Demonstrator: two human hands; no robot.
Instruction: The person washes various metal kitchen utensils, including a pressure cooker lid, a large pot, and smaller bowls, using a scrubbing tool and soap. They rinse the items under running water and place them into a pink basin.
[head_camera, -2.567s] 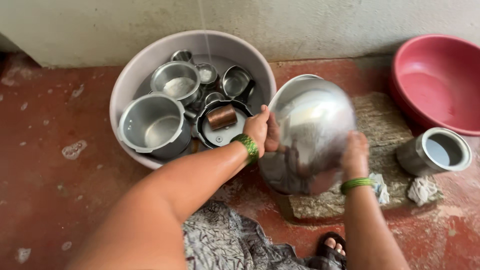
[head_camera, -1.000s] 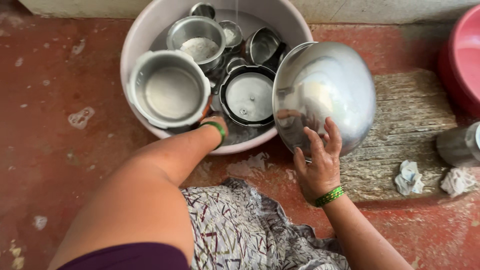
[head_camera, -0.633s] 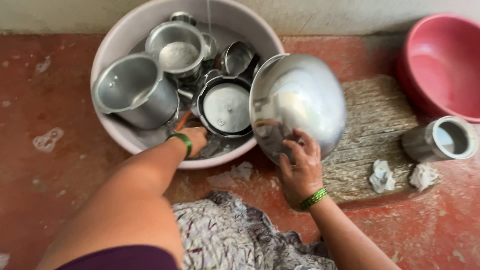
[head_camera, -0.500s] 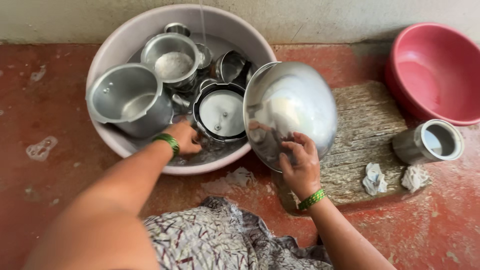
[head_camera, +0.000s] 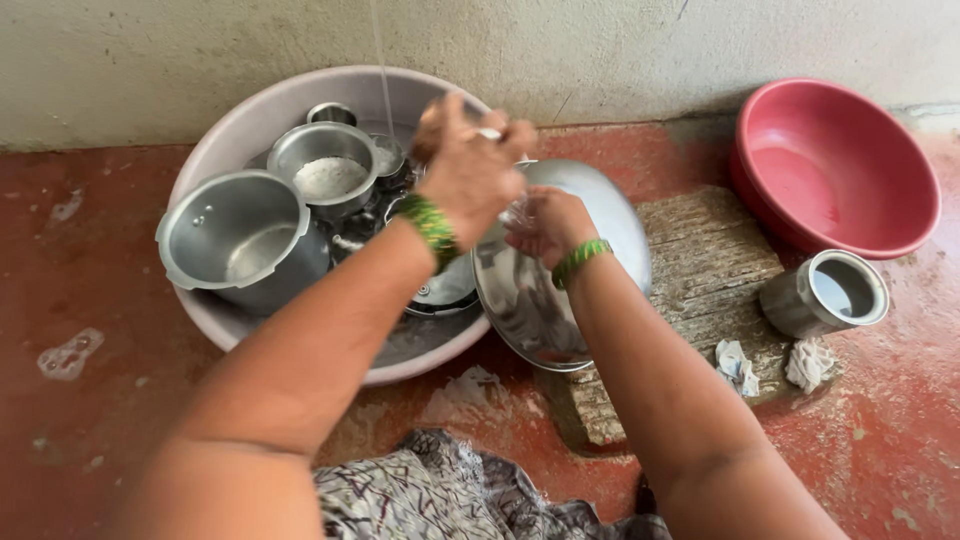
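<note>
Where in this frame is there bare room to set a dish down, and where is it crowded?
Free: the rough stone slab between the steel plate and small steel pot; the red basin; red floor left of the tub. Crowded: the tub, full of pots, with both hands above.

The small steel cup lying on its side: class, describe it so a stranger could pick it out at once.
Start at the red basin by the wall on the right. Just below it, at the edge of the rough stone slab, lies the steel cup, tipped on its side, mouth open. It lies alone, outside the pale tub that holds the other vessels.
</note>
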